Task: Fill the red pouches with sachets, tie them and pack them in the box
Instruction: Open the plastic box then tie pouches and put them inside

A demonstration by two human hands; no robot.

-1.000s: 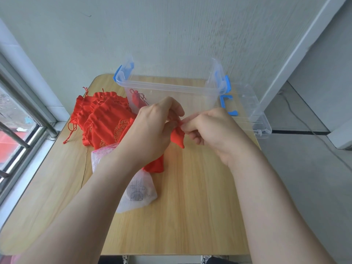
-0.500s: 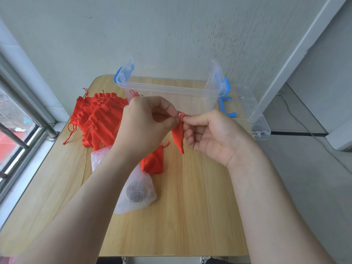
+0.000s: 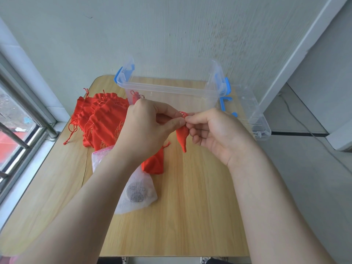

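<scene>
red pouch [image 3: 182, 137] hangs between the left hand [image 3: 148, 128] and right hand [image 3: 215, 134], both pinching its drawstring neck; pulling evenly outward should cinch the knot without spilling.

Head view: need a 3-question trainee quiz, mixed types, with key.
1. True or false: the clear box already holds a tied pouch.
2. The pile of red pouches lies: A) on the table, left of the box; B) inside the box; C) on the lid.
3. What do the left hand and right hand pinch between them?
Key: 1 true. 2 A. 3 the top of a small red pouch, held above the table.
</scene>
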